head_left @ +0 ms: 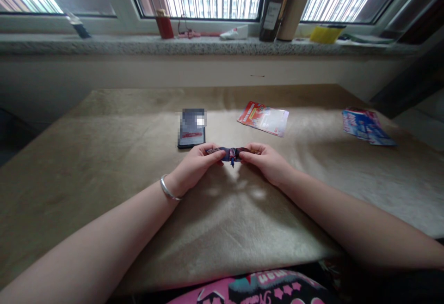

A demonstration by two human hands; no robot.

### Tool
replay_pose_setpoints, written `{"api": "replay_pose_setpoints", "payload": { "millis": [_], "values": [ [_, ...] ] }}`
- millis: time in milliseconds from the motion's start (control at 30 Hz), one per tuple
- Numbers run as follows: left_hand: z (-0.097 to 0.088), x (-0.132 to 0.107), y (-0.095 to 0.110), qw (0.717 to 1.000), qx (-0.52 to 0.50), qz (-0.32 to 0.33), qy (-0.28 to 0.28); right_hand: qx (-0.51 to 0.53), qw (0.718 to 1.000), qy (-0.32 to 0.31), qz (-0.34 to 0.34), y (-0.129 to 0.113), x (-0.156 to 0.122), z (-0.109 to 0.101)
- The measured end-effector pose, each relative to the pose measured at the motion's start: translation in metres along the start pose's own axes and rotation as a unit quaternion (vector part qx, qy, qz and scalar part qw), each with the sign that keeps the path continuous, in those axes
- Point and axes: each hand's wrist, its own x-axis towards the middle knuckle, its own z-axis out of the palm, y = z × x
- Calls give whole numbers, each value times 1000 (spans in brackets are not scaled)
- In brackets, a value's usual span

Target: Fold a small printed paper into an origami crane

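Observation:
Both my hands meet over the middle of a beige cloth-covered table (104, 165). My left hand (194, 165), with a silver bangle on its wrist, pinches the left end of a small dark blue and red patterned strip (231, 153). My right hand (265, 161) pinches its right end. The strip is stretched between them just above the cloth, and a short blue bit hangs down from its middle. Fingers of both hands are closed on it.
A dark phone (192, 129) lies just beyond my left hand. Farther back lie a red and clear packet (263, 118) and, at the right edge, a blue and red packet (366, 126). The stone windowsill (104, 44) holds a red lighter, a dark jar and other small items.

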Motion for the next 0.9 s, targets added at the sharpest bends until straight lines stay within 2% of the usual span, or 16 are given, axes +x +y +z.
{"api": "replay_pose_setpoints", "payload": {
  "millis": [167, 433, 900],
  "values": [
    [-2, 1, -3, 1000, -5, -4, -14, 13, 1000, -6, 16, 3, 2, -2],
    [8, -4, 8, 1000, 14, 13, 12, -44, 998, 35, 12, 1, 0, 3],
    [5, 2, 1, 993, -112, -30, 7, 151, 987, 18, 55, 2, 4, 4]
  ]
}}
